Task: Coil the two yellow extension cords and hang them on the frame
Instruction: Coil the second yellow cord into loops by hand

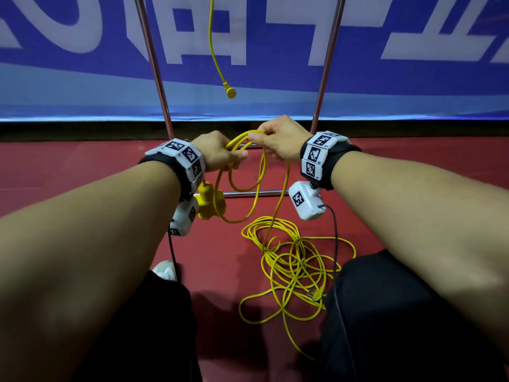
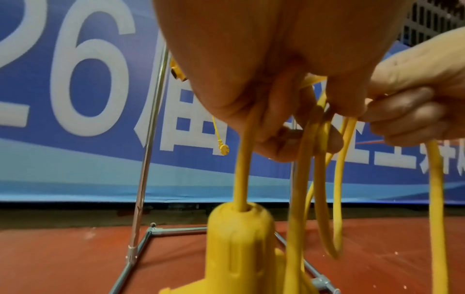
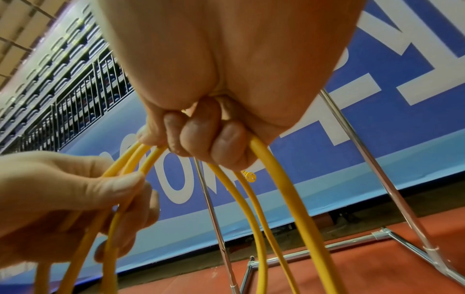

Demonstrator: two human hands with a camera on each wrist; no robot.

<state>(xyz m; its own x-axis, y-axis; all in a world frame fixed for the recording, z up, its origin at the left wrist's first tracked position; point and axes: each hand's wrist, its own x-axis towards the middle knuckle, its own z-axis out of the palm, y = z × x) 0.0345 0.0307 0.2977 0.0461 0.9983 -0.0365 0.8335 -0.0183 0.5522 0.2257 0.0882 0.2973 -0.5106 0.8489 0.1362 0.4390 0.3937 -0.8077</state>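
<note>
Your left hand [image 1: 217,151] and right hand [image 1: 278,139] each grip several loops of one yellow extension cord [image 1: 286,260], held side by side above the red floor [image 1: 82,166]. Its socket block [image 1: 208,201] hangs below your left wrist; the loose remainder lies tangled on the floor at 6 o'clock. The second cord [image 1: 213,45] hangs at 12 o'clock between the metal frame [image 1: 157,70] uprights, plug [image 1: 230,92] lowest.
</note>
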